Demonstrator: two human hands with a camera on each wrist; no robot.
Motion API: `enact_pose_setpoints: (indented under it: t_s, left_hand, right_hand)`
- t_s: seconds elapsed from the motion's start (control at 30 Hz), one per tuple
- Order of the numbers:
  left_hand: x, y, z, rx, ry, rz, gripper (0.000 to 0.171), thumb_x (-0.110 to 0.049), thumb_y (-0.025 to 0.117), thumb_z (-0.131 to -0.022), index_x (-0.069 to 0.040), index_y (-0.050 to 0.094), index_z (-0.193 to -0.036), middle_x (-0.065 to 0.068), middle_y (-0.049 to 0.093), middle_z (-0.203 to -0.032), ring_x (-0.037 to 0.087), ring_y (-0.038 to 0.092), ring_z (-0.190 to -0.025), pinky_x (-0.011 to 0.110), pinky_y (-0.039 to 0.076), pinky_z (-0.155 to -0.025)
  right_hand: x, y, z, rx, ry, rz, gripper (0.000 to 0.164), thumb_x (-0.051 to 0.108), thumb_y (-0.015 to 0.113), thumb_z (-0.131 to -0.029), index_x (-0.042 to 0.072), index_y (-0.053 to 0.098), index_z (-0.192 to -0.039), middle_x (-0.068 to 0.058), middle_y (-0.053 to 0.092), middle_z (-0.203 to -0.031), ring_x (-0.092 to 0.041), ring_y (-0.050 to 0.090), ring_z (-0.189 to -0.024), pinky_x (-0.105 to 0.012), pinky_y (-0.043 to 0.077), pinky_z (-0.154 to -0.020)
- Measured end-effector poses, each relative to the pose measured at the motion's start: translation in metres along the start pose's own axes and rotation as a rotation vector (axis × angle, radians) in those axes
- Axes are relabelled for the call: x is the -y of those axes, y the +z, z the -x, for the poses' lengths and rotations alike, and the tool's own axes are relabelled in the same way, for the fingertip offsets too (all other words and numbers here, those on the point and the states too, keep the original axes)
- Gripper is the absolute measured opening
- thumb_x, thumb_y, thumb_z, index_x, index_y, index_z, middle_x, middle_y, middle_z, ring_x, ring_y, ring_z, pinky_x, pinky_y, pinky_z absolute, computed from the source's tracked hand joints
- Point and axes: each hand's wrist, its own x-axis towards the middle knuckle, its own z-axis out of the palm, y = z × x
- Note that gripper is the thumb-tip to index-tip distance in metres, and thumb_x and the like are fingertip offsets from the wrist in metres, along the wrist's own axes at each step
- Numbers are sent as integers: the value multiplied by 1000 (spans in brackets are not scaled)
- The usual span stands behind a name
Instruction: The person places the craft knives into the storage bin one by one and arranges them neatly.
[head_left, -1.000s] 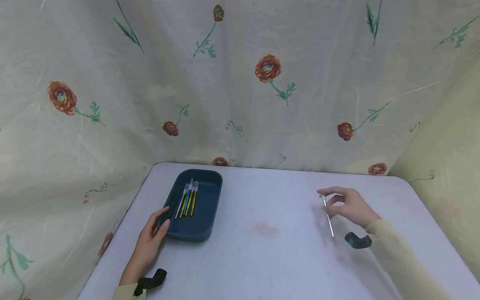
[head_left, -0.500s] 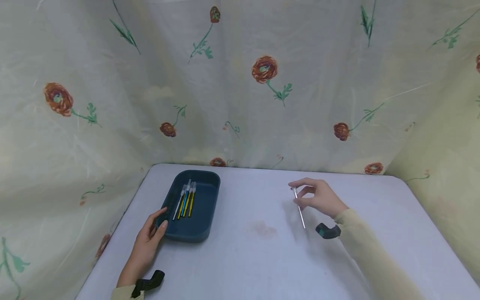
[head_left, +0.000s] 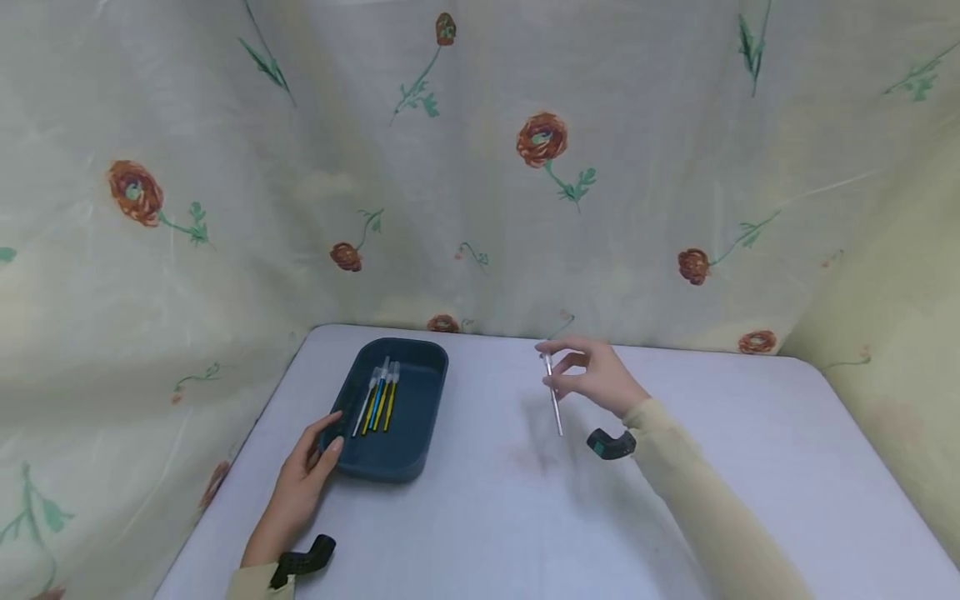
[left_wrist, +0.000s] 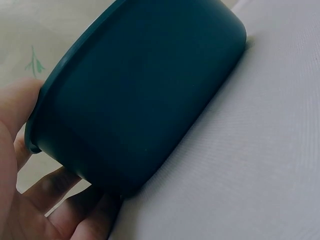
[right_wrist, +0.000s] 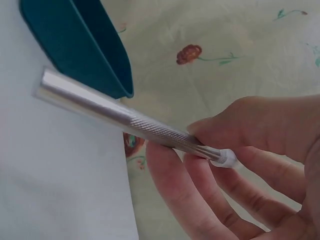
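My right hand (head_left: 597,379) pinches a silver craft knife (head_left: 556,410) above the table, its plain end slanting down. In the right wrist view the knife (right_wrist: 87,100) shows a knurled grip and a clear cap at the end among my fingers (right_wrist: 177,182). Over on the left, my left hand (head_left: 298,483) grips the near left corner of a dark blue-green tray (head_left: 386,462). The left wrist view has the thumb at the tray's rim and other fingers against its outer wall (left_wrist: 135,95). Several capped craft knives (head_left: 378,400), silver, yellow and blue, lie side by side inside.
A white table (head_left: 480,525) carries the tray at its left side. Behind and beside it hangs a pale curtain (head_left: 450,167) printed with flowers. Each wrist wears a dark camera mount, seen at the right wrist mount (head_left: 611,444).
My right hand has carried the silver craft knife leftward, closer to the tray, and slightly toward the back. The left hand and the tray have stayed in place.
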Motion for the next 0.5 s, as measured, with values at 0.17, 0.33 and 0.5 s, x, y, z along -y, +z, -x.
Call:
enact_pose_setpoints:
  t_s: [0.17, 0.33, 0.5]
  left_hand:
    - [-1, 0, -2, 1, 2, -4, 57, -45, 53, -117, -25, 39, -168, 18, 18, -181, 46, 14, -165, 64, 21, -131]
    - [-1, 0, -1, 7, -9, -2, 57, -45, 53, -117, -26, 38, -169, 17, 17, -181, 46, 14, -165, 63, 21, -131]
    - [-1, 0, -1, 9, -40, -7, 57, -47, 52, -117, -28, 38, -169, 16, 15, -182, 45, 14, -166, 61, 20, -131]
  right_hand:
    - [6, 6, -7, -1, 0, -56, 50, -6, 82, -91, 1, 72, -139, -17, 68, -142, -32, 77, -90, -42, 67, -83]
    - [11, 12, -14, -6, 19, -91, 50, -5, 81, -92, 2, 71, -141, -15, 67, -146, -33, 77, -90, -43, 67, -86]
    - [18, 19, -19, 11, 33, -107, 52, -4, 81, -92, 0, 69, -143, -17, 66, -146, -43, 77, -94, -44, 66, -89]
